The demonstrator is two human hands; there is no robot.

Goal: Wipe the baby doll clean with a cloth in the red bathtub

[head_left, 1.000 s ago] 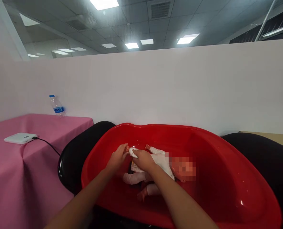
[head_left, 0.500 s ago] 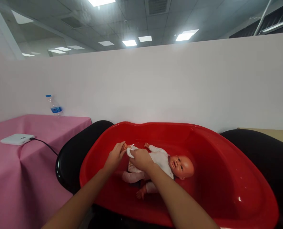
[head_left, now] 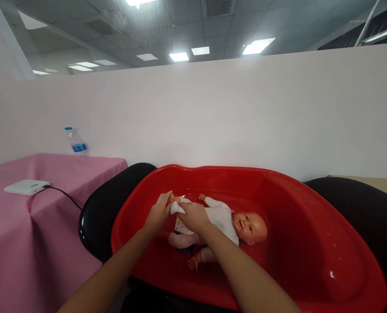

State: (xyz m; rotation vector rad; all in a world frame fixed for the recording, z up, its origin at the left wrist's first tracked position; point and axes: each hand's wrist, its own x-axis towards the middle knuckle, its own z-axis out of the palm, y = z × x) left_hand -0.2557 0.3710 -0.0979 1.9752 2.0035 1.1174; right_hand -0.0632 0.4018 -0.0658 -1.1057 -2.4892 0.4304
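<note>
A baby doll (head_left: 220, 219) in a white top and pale leggings lies on its back in a red baby bathtub (head_left: 298, 191), head to the right. My left hand (head_left: 159, 213) is closed around the doll's raised bare foot (head_left: 171, 198). Close beside it, my right hand (head_left: 195, 217) pinches a small white cloth (head_left: 176, 208) against that foot and ankle. Whether the cloth is a wipe or a sock I cannot tell. My right hand and forearm cover part of the doll's legs and body.
Black chairs (head_left: 115, 204) flank the tub. On the left, a pink-covered table (head_left: 59, 174) bears a white box-shaped device (head_left: 27, 187) with a black cable and a plastic bottle (head_left: 78, 145). Behind the tub rises a white partition (head_left: 213, 117).
The white cloth has shifted slightly left and changed shape, from a loop to a bunched fold at the foot. Both hands stay at the same leg. The view has tilted slightly.
</note>
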